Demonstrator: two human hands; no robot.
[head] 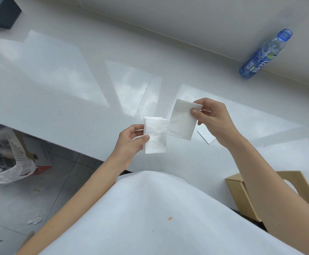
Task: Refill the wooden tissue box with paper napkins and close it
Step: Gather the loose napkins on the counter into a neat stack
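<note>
A white desk [76, 80] fills most of the view. Its far edge meets a pale wall, and its near edge runs slantwise from the left side down to the person's white shirt [150, 208]. A wide bare stretch of desk lies left of the hands and beyond them. Below the near edge at the left is grey tiled floor [12, 199]. One wooden box [242, 196] sits at the lower right by the near edge of the desk, partly hidden behind the right forearm. A panel with a rounded cut-out shows, but I cannot tell whether the box is closed. On the floor one crumpled plastic bag [6, 159] leans against one red and white carton [43, 159]. One dark box [1, 11] stands at the far left corner of the desk, cut off by the frame. One blue bottle [262, 56] stands near the wall at the far right, well apart from the hands. Both hands are raised above the desk near its near edge. The left hand [129, 144] grips a small stack of napkins [155, 135], thumb on the front and fingers curled behind; the number of sheets is unclear. The right hand [212, 116] pinches the upper corner of one single napkin [181, 120] between thumb and forefinger. That sheet hangs just beside the stack, its lower edge slightly overlapping it. One small white card [206, 137] lies flat on the desk under the right hand. A few paper scraps [35, 219] lie on the floor.
</note>
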